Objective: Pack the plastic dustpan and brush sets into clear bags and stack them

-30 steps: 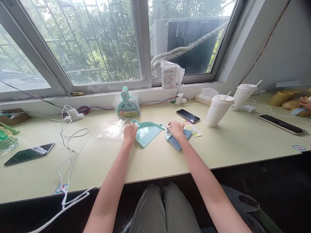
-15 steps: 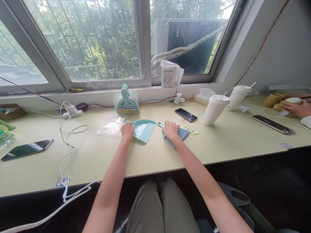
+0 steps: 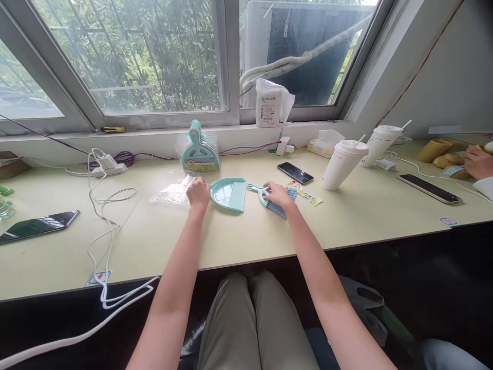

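A mint-green dustpan lies flat on the table, its open edge towards the right. My left hand is closed around its handle, which the fingers hide. Right of the pan lies a small mint-green brush with blue bristles, its looped handle towards the dustpan. My right hand rests over the brush head from above, fingers curled on it; part of the head is hidden under the palm. A crumpled clear plastic wrapper lies beside my left hand. Partly behind my right hand is a yellow-green printed card.
A bagged stack of dustpan sets stands against the wall. To the right are a phone, two white cups with straws and a tablet-like device. White cables run across the left side. Another person's hand is at far right.
The dustpan has turned slightly, its open edge now nearly upright in view. The right hand's fingers have shifted towards the bristles, showing more of the brush's handle. The camera view has tilted down somewhat.
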Motion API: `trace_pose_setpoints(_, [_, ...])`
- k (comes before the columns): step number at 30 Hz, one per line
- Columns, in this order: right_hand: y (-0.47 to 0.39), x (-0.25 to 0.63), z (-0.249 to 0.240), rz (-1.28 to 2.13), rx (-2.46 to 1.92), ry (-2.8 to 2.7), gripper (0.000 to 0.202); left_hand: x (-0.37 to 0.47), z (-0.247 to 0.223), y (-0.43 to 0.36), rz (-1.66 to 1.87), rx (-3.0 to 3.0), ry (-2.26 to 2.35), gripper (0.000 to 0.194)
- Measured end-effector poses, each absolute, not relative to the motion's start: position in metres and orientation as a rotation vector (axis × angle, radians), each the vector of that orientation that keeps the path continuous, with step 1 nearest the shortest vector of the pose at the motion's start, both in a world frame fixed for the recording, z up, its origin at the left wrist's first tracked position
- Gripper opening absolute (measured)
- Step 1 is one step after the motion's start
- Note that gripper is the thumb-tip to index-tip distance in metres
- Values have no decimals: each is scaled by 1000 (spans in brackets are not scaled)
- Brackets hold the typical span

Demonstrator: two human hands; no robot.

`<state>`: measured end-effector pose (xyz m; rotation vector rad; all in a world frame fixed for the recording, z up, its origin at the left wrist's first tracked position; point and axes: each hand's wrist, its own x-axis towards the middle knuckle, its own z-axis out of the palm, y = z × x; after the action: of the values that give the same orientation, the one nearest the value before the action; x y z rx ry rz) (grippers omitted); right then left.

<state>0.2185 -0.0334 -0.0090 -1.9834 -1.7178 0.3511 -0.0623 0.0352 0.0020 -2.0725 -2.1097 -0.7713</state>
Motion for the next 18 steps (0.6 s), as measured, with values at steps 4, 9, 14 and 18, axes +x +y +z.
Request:
trace_pose_setpoints(4, [-33,216,-8,204,-2067,-1631,25,-70,-2,36,-689,-2226,-1878,44])
trace_pose_setpoints(9, [-32,208,0,134,-1906,-1482,21,-70,-5,33,-664,-2321,-1767,44])
trace_pose_setpoints(14, [-37,189,2,115,-1711,-1650,15,-45,-3,20,-711,-2646,-1573,38])
trace_pose_setpoints(18, [-40,180,1,119,-1691,-1780,14,-28,-5,13,-823,-2775,-1456,36])
